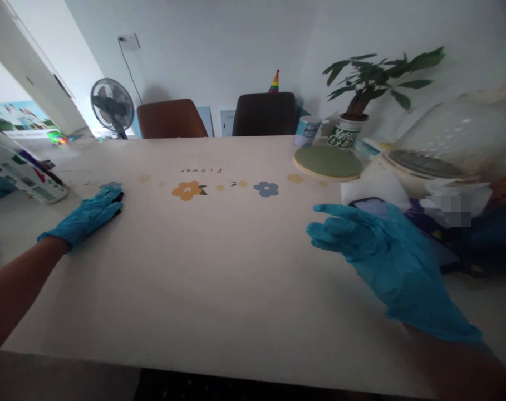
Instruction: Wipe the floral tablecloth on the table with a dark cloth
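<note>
Head view: left hand [88, 218] and right hand [386, 259], both in thin blue gloves, well apart at a white flower-printed tabletop [202, 289].
The left lies palm down, a small black object [119, 197] showing at its fingertips, though whether it grips this I cannot tell; the right hovers, fingers parted and loosely bent; a dark-edged flat smartphone [367, 206] lies just behind it, partly hidden; a round green mat [328, 161] lies beyond; a white printed container [29, 174] stands left of the left hand.
</note>
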A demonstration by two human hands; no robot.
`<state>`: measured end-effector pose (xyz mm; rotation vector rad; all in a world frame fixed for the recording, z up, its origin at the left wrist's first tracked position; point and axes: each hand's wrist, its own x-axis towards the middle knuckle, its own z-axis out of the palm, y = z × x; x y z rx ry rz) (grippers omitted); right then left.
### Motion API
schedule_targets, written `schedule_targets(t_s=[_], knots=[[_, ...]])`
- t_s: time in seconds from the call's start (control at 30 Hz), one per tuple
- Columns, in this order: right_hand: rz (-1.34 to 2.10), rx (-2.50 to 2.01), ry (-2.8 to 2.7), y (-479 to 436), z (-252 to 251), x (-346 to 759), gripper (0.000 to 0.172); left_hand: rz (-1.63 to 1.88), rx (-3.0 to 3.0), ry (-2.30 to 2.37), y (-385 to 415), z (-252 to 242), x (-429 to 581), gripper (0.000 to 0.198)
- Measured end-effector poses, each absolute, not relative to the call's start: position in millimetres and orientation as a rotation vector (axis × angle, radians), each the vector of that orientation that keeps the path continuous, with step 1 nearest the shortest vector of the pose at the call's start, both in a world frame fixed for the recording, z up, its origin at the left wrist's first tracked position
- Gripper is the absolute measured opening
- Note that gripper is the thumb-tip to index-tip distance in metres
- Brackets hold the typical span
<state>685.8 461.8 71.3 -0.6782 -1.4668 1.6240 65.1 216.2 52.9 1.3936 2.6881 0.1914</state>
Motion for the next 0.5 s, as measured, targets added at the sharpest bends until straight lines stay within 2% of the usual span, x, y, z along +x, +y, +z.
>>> schedule_targets(t_s=[0.23, 0.5], knots=[[1.728, -0.597, -1.432, 446, 89, 675, 0.049, 0.134, 1.408, 2.713, 227, 46, 99, 0.09], [1.869, -0.651, -1.373, 443, 92, 667, 0.058, 0.062, 1.791, 2.351, 259, 41, 246, 0.089]])
